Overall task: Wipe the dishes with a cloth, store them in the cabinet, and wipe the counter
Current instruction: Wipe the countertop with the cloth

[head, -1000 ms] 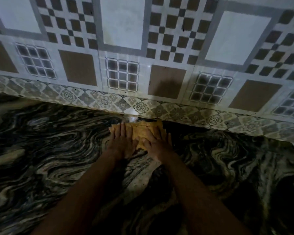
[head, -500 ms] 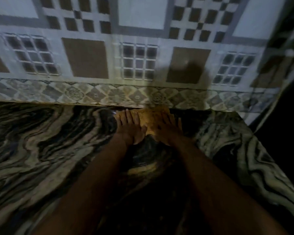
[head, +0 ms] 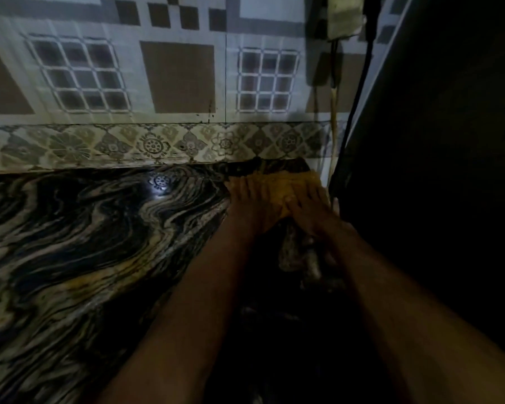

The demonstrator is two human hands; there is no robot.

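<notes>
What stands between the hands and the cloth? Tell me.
Nothing visible: the left hand and the right hand both press flat on the yellow cloth, which lies on the counter against the wall.

Cloth: a crumpled orange-yellow fabric cloth (head: 277, 186), plain, with no print.
Counter: a polished stone counter (head: 79, 246), black with swirling cream and tan veins.
Wall tiles: glazed white wall tiles (head: 181, 77) bearing brown squares, grey-brown checks and white lattice grids over dark panes.
Border strip: a narrow tiled border strip (head: 155, 145), cream and olive-grey, with floral medallions set in diamonds.
</notes>
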